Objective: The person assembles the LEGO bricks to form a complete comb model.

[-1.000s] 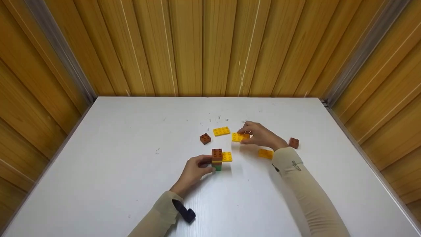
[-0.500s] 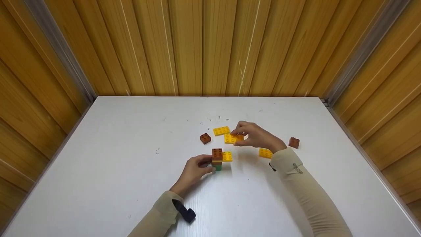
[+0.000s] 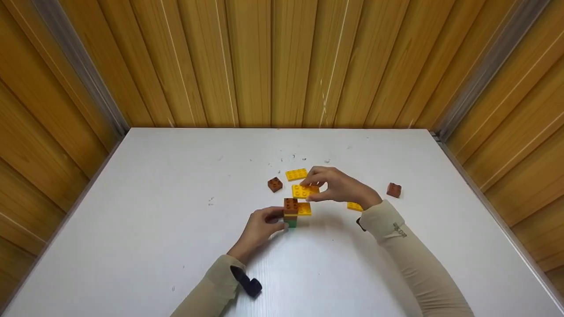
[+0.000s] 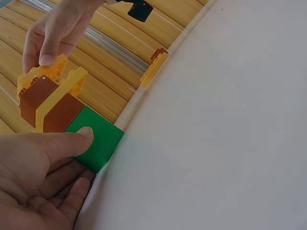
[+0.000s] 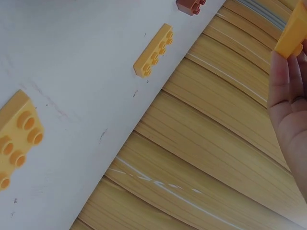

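Yellow plate [image 3: 302, 191] pinched; right fingers [image 3: 314, 177] bent

The person's beige left sleeve [image 3: 209, 286] has a black strap [image 3: 238, 274] ending in a black block [image 3: 253, 288] near the left hand [image 3: 259, 227], while the matching right sleeve [image 3: 412, 255], wrinkled, bears a small, illegible dark marking [image 3: 399, 230] and shows a squarish black piece [image 4: 140, 11] near the right hand [image 3: 339, 184].
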{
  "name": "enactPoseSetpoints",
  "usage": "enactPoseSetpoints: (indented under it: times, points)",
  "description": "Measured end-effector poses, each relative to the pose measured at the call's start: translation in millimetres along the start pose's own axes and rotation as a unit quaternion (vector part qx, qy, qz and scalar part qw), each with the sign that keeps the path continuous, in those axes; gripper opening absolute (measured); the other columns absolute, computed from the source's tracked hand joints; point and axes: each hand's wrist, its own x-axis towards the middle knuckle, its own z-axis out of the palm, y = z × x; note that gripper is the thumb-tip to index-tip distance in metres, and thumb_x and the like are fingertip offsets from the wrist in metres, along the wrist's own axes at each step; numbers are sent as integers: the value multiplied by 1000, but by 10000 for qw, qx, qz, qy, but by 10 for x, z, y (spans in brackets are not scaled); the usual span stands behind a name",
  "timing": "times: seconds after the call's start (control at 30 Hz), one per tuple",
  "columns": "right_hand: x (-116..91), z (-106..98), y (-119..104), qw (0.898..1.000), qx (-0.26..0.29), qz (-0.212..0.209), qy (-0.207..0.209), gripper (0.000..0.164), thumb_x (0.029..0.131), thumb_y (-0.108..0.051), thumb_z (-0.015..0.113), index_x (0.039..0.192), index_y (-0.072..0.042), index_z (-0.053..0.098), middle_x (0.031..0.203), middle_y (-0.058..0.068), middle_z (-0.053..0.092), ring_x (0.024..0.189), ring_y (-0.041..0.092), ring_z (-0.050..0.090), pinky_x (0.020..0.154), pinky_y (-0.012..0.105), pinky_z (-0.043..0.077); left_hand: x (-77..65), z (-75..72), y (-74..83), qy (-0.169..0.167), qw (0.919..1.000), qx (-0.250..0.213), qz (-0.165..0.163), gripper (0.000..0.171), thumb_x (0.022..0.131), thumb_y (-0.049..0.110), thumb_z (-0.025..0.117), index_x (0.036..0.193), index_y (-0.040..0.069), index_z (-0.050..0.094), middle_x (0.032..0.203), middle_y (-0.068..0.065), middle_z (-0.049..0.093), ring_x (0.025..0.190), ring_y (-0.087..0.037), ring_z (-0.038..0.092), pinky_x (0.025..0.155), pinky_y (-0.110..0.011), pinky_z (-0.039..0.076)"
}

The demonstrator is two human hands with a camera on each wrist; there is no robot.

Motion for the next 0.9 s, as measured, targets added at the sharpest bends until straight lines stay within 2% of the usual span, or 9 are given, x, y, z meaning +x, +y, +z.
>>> enactPoseSetpoints:
  times: [0.3, 0.63, 0.9]
  points:
    - [22, 66, -127, 9997, -61, -96, -215, 30, 87, -16, 71, 115, -7, 69, 107, 4, 63, 98, 17, 60, 86, 30, 56, -7, -6, -5, -64, 9999, 35, -83, 41, 85, 10, 69, 126, 10, 62, 123, -7, 66, 113, -21, 62, 99, -36, 50]
    - [34, 101, -175, 9990, -279, -158, -314, 29, 85, -16, 72, 113, -6, 69, 111, 6, 64, 100, 19, 61, 87, 30, 56, 14, 5, -10, -41, 10000, 60, -31, 39, 86, 10, 69, 125, 11, 63, 121, -6, 67, 111, -20, 63, 97, -33, 52]
    - [18, 128, -225, 9975, -556, -69, -431, 29, 86, -17, 72, 113, -5, 69, 109, 6, 64, 99, 21, 62, 86, 35, 56, 1, 13, -9, -43, 10000, -22, -41, 40, 85, 9, 70, 124, 10, 64, 121, -7, 67, 112, -20, 63, 97, -32, 51]
